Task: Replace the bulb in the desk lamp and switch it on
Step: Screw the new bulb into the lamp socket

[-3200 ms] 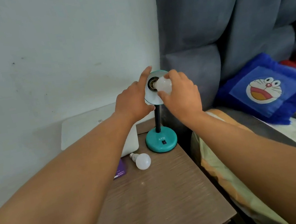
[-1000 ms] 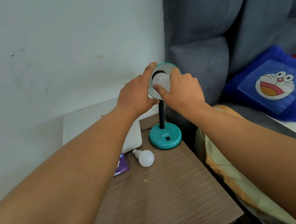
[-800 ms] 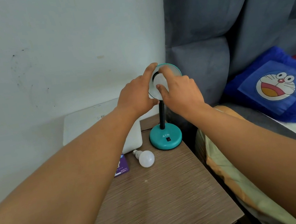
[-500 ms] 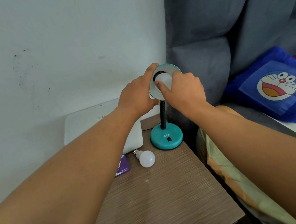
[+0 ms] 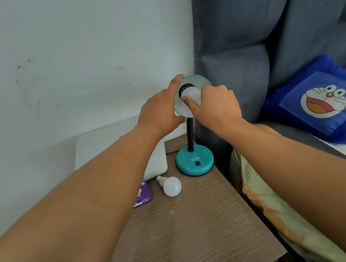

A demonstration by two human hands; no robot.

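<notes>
Two hands are up at the head of the little lamp. The left hand [image 5: 160, 112] curls round the edge of the shade [image 5: 201, 81] with one finger along the top rim, likely to stop the bendy black neck [image 5: 190, 135] from wobbling. The right hand [image 5: 218, 105] is closed around the bulb [image 5: 191, 93], thumb and fingers pinching its round white dome. The bulb sits at the dark hole in the middle of the shade, so I think it is being turned into place, though I cannot see how far in it has gone.

Another bulb [image 5: 171, 185] lies on its side on the table [image 5: 196, 240], just beside the lamp's round teal base [image 5: 195, 161], safely out of the way. It is smooth and white with a small metal screw end. A purple card [image 5: 142, 195] lies next to it, and a white box [image 5: 111, 145] with soft corners stands behind.

The base has a small black switch [image 5: 198, 163] on the front that nobody is touching. The table top is brown with fine wood lines
</notes>
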